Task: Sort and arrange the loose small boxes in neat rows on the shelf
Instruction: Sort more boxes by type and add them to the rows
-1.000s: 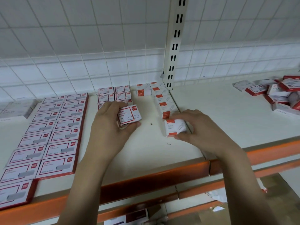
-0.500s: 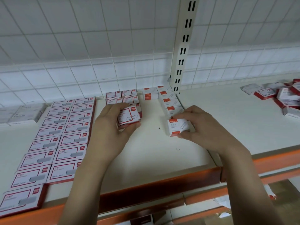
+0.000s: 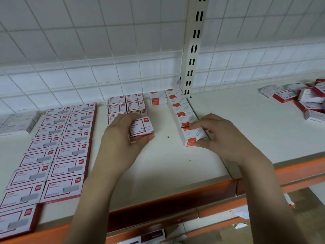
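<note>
Nearest, the orange metal front edge [image 3: 167, 206] of the white shelf [image 3: 158, 166], bare board behind it. Left hand [image 3: 121, 138], fingers curled round a red-bordered small cardboard box [image 3: 141, 128], hiding part of the short red-bordered rows [image 3: 117, 107] behind. Right hand [image 3: 221, 138] pinches a white small box with an orange end [image 3: 193, 136] at the front of its column [image 3: 181, 110]. Far right, a loose pile of boxes [image 3: 302, 99] is cut off by the frame.

White wire-grid back panel [image 3: 88, 41] behind a slotted cream upright [image 3: 194, 48]. Pale shelf [image 3: 237, 120] edged by orange beam [image 3: 175, 196].
</note>
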Demonstrator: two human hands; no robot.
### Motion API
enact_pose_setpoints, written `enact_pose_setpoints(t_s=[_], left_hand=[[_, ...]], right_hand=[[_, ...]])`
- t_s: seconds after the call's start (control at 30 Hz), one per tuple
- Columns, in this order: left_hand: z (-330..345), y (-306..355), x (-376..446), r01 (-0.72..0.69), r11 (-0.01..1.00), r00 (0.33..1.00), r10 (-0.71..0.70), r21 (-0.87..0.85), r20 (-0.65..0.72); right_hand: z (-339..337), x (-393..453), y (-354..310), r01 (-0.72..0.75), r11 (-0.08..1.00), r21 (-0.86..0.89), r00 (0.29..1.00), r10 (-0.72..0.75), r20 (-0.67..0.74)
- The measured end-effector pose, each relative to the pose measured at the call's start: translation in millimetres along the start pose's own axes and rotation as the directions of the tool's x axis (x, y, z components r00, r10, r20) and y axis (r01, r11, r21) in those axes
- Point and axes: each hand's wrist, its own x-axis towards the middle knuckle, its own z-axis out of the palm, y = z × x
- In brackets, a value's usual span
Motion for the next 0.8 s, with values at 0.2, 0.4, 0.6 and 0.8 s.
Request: enact_pose_setpoints(t_s=[0.2,0.4,0.6,0.8], left_hand=[[2.5,-0.2,2.8,0.011,1.000,1.000,-0.012,0.027,0.009],[1.0,-4.0,2.9,0.033,0.998,0.999,-0.033,0.048,0.008],[1.8,-10.9,2.5,0.035,0.996,0.999,-0.037,0.085,0.025],[-2.6,-27.8,1.6,0.019,0.978,0.996,-0.036,0.207,0.080]], right_hand=[[1.7,4.9,3.0,0.000,0.999,0.035,0.999,0.001,-0.048],[0.3,8.7,4.0,-0.014,1.000,-0.006,0.999,0.013,-0.036],[-1.7,8.4,3.3,-0.035,0.999,-0.012,0.999,0.035,-0.029],[8.4,6.9,0.1,-0.017,0.999,-0.034,0.998,0.015,-0.055]])
